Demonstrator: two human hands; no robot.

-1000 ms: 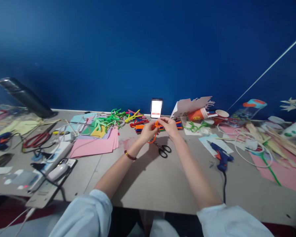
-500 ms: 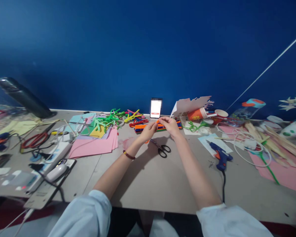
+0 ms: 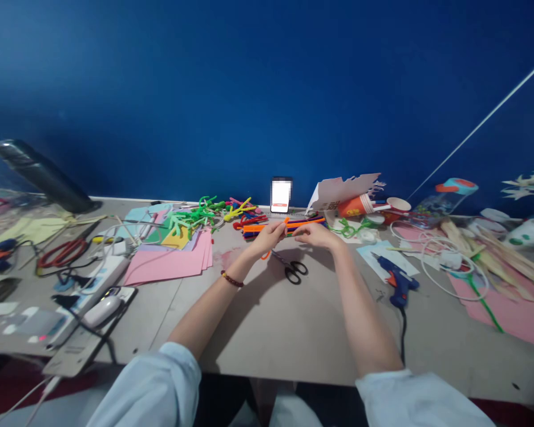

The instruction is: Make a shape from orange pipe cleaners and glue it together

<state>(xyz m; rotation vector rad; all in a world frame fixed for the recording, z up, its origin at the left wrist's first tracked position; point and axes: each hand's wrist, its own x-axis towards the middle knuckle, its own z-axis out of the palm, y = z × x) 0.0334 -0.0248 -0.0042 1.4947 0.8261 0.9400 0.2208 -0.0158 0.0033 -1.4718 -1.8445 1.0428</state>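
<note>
Over the middle of the table, my left hand (image 3: 269,238) is closed in a pinch on an orange pipe cleaner (image 3: 287,220). Its short end sticks up past the fingertips, and an orange curve hangs below the hand. My right hand (image 3: 317,235) is just to the right, its fingers loosely bent and slightly apart from the orange piece; nothing shows in them. Behind both hands lies a bundle of coloured pipe cleaners (image 3: 253,228), mostly orange and purple. Black-handled scissors (image 3: 296,272) rest on the table below the hands, their blades pointing towards the left hand.
A phone (image 3: 280,196) stands against the blue wall. Green bent pipe cleaners (image 3: 196,214) and pink paper (image 3: 167,265) lie left, near a power strip (image 3: 104,276). To the right are a blue glue gun (image 3: 398,281), an orange paper cup (image 3: 355,206) and a white cable (image 3: 427,261).
My right hand has come away from the orange pipe cleaner, slightly right and down, and its fingers have loosened. My left hand still pinches the piece, whose tip now shows more.
</note>
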